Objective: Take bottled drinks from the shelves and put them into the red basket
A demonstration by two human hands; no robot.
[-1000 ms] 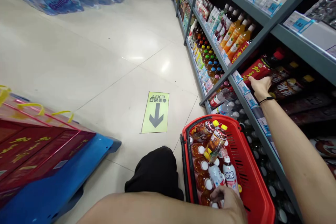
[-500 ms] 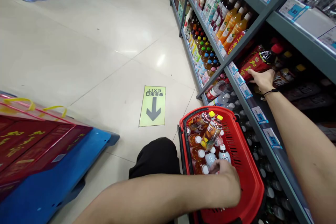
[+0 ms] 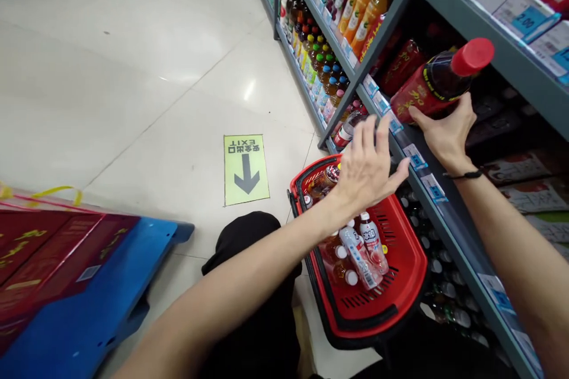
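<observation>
My right hand [image 3: 444, 133] grips a dark bottle with a red label and red cap [image 3: 433, 86], tilted at the front of the middle shelf [image 3: 418, 157]. My left hand [image 3: 367, 169] is raised, open with fingers spread, above the red shopping basket [image 3: 400, 275] and a little left of the bottle, touching nothing. The basket sits on the floor by the shelving and holds several drink bottles [image 3: 362, 249], some with white caps.
Shelves [image 3: 331, 29] of orange, green and dark drink bottles run along the right. A blue pallet [image 3: 95, 302] with red boxes [image 3: 42, 246] stands at left. A green exit arrow sticker [image 3: 245, 169] marks the tiled floor. My black-clad knee [image 3: 249, 237] is beside the basket.
My left hand left the bottles in the basket and rose, fingers spread, toward the shelf. My right hand pulled the red-capped bottle forward and tilted it up. The view shifted down and right.
</observation>
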